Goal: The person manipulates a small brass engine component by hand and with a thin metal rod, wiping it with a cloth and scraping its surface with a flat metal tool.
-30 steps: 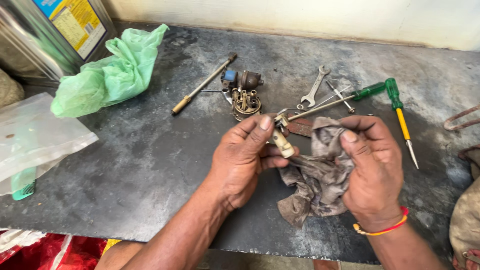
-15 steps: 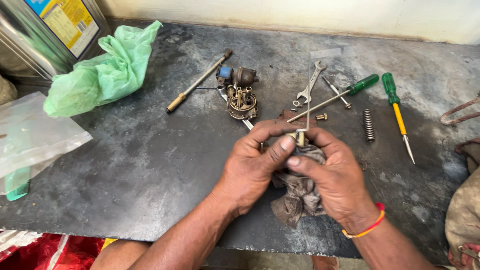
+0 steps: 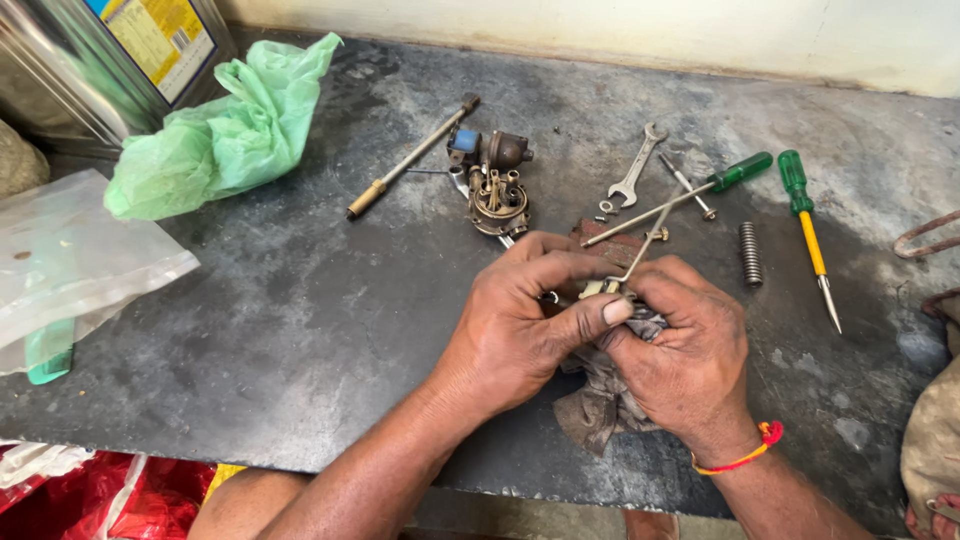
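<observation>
Head view is showing the left hand point(image 3: 520, 335) and right hand point(image 3: 690, 350) pressing together, each grip closing on a small metal part point(image 3: 610, 288) wrapped in a grey rag point(image 3: 600, 410) above the desk point(image 3: 300, 330).

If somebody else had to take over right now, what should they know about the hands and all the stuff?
Left hand: closed around a small metal part, thumb pressed on it.
Right hand: pinches the same part and a dirty rag, with a thin rod sticking up from the grip.
On the bench: carburettor, spanner, two green screwdrivers, spring, long brass-tipped rod, green bag.
Done: carburettor lies taken apart, loose bits around it.
Left: the part is in the rag, not yet set down.
</observation>
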